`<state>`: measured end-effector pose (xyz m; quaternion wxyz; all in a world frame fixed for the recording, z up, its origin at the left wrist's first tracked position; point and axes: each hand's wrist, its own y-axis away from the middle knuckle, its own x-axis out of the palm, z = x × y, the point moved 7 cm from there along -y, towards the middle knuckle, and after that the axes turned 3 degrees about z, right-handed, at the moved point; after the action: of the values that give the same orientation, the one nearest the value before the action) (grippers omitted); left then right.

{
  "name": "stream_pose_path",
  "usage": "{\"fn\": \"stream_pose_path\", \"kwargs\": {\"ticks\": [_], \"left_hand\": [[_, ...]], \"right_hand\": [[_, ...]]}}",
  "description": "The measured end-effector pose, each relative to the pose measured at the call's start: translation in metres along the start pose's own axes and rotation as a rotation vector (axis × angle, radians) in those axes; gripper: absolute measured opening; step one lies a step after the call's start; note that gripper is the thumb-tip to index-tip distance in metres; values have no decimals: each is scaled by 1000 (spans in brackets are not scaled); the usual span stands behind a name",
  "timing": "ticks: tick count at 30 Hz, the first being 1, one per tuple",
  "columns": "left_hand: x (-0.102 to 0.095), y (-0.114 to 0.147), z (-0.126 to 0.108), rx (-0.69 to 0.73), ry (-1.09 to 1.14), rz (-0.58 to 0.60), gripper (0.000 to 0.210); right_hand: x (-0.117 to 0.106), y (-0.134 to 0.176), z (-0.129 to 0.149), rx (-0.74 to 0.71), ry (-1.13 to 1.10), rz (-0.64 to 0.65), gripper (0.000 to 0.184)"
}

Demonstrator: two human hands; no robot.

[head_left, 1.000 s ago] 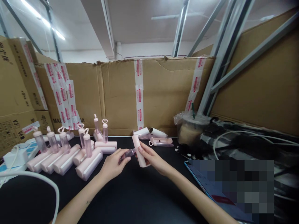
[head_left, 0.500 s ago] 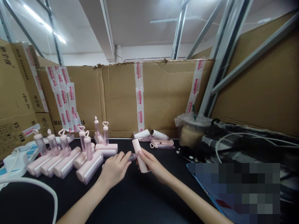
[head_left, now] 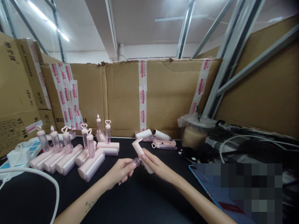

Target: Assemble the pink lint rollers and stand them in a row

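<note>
In the middle of the black table, my right hand [head_left: 157, 164] is wrapped round a pale pink lint roller case [head_left: 137, 148], tilted, with a thin flap sticking out at its top. My left hand [head_left: 121, 171] grips a clear plastic handle [head_left: 136, 161], whose end meets the side of the case near my right fingers. Most of the handle is hidden in my left fist. To the left several pink lint rollers [head_left: 91, 166] lie on their sides, their clear handles with heart-shaped loops pointing up.
Behind my hands lie white rolls [head_left: 144, 134] and a pink case with its handle [head_left: 164, 144]. A drink cup [head_left: 192, 132] and black plastic [head_left: 235, 143] are at the right, with a blue-edged device [head_left: 203, 183]. A white cable [head_left: 54, 186] and power strip [head_left: 32, 155] occupy the left; cardboard [head_left: 123, 96] walls the back.
My left hand has turned over, thumb now on top, and the handle sits closer against the case. The case tilts more in my right hand. The whole view has shifted slightly.
</note>
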<state>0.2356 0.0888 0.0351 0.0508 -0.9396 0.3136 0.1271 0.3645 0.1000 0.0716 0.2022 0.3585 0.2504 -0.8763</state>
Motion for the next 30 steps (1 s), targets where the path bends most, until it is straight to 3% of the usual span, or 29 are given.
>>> {"fn": "stream_pose_path", "kwargs": {"ticks": [4, 8, 11, 15, 18, 20, 22, 25, 27, 30], "left_hand": [[6, 3, 1, -64, 263, 116, 46], [19, 10, 4, -187, 484, 305, 44], [21, 10, 3, -172, 491, 281, 42], [16, 4, 11, -141, 311, 123, 48], [9, -1, 20, -138, 139, 33, 51], [4, -2, 25, -142, 54, 17, 48], [-2, -1, 25, -153, -77, 2, 41], [-18, 6, 9, -81, -450, -111, 28], [-23, 13, -6, -18, -688, -162, 24], [-24, 21, -14, -22, -890, -148, 25]], "right_hand": [[-5, 5, 11, -41, 132, -8, 48], [1, 7, 18, -74, 136, 67, 46], [5, 5, 14, -69, 113, 76, 44], [11, 5, 8, -15, 104, 42, 45], [24, 3, 12, -46, 54, 135, 47], [24, -3, 12, -85, 152, 162, 43], [5, -17, 1, -59, 371, 47, 41], [-35, -45, -31, 52, 577, -124, 32], [-57, -62, -54, 123, 700, -169, 25], [-71, -81, -77, 184, 858, -160, 26]]}}
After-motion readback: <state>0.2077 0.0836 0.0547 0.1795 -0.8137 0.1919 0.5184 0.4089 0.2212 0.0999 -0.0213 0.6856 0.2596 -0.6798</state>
